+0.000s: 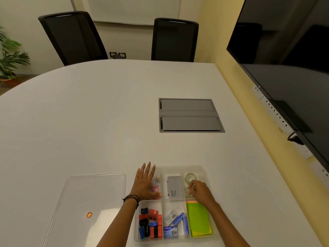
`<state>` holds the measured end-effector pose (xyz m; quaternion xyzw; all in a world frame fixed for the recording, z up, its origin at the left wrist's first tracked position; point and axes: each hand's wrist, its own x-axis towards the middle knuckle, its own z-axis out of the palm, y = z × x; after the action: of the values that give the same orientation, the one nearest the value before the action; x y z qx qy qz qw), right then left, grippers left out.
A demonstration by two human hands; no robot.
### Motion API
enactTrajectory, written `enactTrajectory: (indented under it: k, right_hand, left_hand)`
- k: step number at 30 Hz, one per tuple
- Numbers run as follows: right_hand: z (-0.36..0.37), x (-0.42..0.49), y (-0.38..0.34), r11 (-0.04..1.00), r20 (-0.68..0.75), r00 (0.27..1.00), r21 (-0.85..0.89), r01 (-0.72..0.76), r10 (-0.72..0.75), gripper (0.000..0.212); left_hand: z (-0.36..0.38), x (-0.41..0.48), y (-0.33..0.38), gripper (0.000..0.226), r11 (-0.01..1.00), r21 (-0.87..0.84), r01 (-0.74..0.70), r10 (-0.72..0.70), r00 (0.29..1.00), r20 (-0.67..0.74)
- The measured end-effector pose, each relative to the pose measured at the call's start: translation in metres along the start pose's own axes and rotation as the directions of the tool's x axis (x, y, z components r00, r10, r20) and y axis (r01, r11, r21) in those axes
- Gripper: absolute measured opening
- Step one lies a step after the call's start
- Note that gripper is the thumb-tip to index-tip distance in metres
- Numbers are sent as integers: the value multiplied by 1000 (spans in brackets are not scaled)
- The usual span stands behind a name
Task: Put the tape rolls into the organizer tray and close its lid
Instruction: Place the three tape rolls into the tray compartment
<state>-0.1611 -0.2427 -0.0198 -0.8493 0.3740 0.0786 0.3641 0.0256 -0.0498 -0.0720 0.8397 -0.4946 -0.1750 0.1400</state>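
The clear organizer tray (203, 169) lies on the white table near the front edge. One clear tape roll (190, 177) rests in its back right compartment. My right hand (200, 190) reaches into that same compartment, fingers pinched on a second clear tape roll (187, 192) just in front of the first. My left hand (145, 182) lies flat with fingers spread over the tray's back left compartment, above coloured paper clips (156, 185). The clear lid (85, 202) lies flat on the table to the tray's left, apart from it.
Other tray compartments hold a grey card box (175, 188), sharpeners and erasers (150, 222), staple boxes (175, 223) and green sticky notes (198, 218). A grey cable hatch (190, 114) is set in the table farther back. Two black chairs stand beyond; a dark screen hangs at right.
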Motion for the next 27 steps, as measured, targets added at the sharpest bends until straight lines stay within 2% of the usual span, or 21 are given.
enactTrajectory:
  k: [3, 6, 10, 18, 22, 23, 26, 27]
  right_hand:
    - [0, 0, 0, 999, -110, 993, -35, -33, 29, 24]
    - [0, -1, 1, 988, -119, 992, -145, -53, 35, 21]
    - [5, 6, 5, 961, -38, 998, -267, -65, 57, 45]
    - [12, 18, 5, 975, -22, 997, -211, -73, 70, 43]
    - [10, 15, 0, 973, -20, 997, -216, -77, 74, 20]
    - [10, 14, 0, 972, -17, 997, -222, -72, 70, 21]
    - [13, 12, -1, 969, -30, 998, -241, -57, 51, 43]
    - [15, 10, -2, 968, -35, 998, -242, -62, 56, 42]
  left_hand:
    - [1, 0, 0, 115, 1000, -5, -6, 6, 1000, -15]
    - [0, 0, 0, 115, 1000, 0, 3, -3, 1000, -3]
    - [-1, 0, 1, 115, 1000, 7, 4, -4, 1000, 9]
    - [0, 0, 0, 115, 1000, 9, 12, -12, 1000, 8]
    - [1, -1, 1, 116, 1000, 4, 8, -8, 1000, -7]
    - [0, -1, 1, 116, 1000, 4, 8, -8, 1000, -8]
    - [-1, -1, 1, 116, 1000, 8, 11, -11, 1000, 0]
    - [-1, -1, 1, 116, 1000, 8, 12, -12, 1000, 3]
